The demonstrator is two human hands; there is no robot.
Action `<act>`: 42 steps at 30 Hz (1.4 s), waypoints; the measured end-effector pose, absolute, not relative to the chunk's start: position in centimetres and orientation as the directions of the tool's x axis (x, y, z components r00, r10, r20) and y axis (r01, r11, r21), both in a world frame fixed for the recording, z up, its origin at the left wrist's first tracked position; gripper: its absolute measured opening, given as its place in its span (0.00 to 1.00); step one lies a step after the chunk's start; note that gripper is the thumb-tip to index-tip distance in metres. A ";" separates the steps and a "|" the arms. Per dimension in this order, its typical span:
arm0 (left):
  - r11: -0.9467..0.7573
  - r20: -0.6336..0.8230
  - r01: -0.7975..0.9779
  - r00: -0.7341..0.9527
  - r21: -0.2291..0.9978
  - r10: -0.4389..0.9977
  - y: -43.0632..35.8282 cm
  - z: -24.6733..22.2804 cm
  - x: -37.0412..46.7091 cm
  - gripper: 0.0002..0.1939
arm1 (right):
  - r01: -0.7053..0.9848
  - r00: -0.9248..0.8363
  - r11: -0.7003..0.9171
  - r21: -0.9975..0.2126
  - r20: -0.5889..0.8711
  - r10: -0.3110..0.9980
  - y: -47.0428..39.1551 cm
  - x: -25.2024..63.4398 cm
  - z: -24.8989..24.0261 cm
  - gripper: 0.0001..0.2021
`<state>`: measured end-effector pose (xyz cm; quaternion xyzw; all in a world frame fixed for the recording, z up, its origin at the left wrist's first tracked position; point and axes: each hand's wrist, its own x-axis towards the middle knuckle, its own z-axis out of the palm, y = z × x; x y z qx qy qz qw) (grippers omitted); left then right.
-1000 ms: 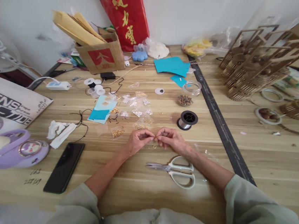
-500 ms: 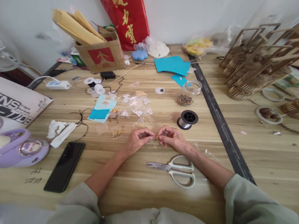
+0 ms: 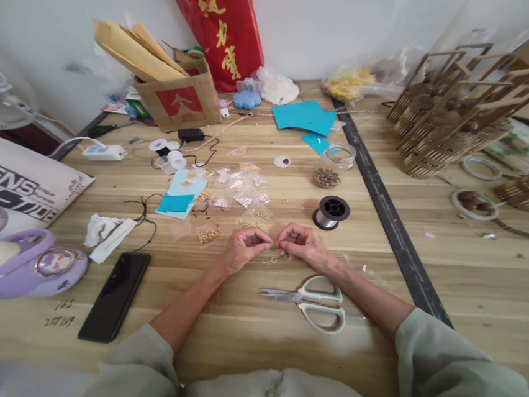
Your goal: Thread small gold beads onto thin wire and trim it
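My left hand (image 3: 245, 248) is closed in a pinch, thumb against forefinger. Facing it across a small gap, my right hand (image 3: 304, 246) pinches too. Whatever is between the fingertips is too small to make out. Just beneath them on the table lies a thin gold chain (image 3: 261, 261) with a small ring (image 3: 273, 260) at its end. White-handled scissors (image 3: 306, 298) lie below my right wrist, blades pointing left. Beyond my right hand stands a black spool of clear line (image 3: 331, 213). Small bags of gold beads (image 3: 208, 236) are near my left hand.
A phone (image 3: 115, 296) and a purple bottle (image 3: 36, 267) lie at the left. Farther back are blue paper sheets (image 3: 303, 116), a glass jar (image 3: 340, 156), a bowl of mixed beads (image 3: 327, 178) and a cardboard box (image 3: 181, 97). Woven baskets (image 3: 438, 146) stand at the right.
The right fingertips have drawn slightly away from the left ones, and the orange speck between them no longer shows. Otherwise the hands and table look the same.
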<state>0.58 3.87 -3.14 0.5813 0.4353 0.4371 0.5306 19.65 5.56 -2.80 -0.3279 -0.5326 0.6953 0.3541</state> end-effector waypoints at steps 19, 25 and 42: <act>-0.091 0.070 0.067 0.260 0.994 0.963 3.8 -2.8 0.6 0.07 | -0.113 -0.534 -0.132 -0.985 -0.052 0.844 5.3 19.5 -3.1 0.15; -0.141 0.111 0.092 0.278 0.986 0.954 3.7 -2.6 0.6 0.07 | -0.095 -0.545 -0.109 -0.989 -0.040 0.838 5.2 19.5 -3.4 0.15; -0.121 0.087 0.113 0.271 0.986 0.959 3.6 -2.6 0.6 0.08 | -0.098 -0.550 -0.125 -0.987 -0.051 0.833 5.3 19.5 -3.6 0.15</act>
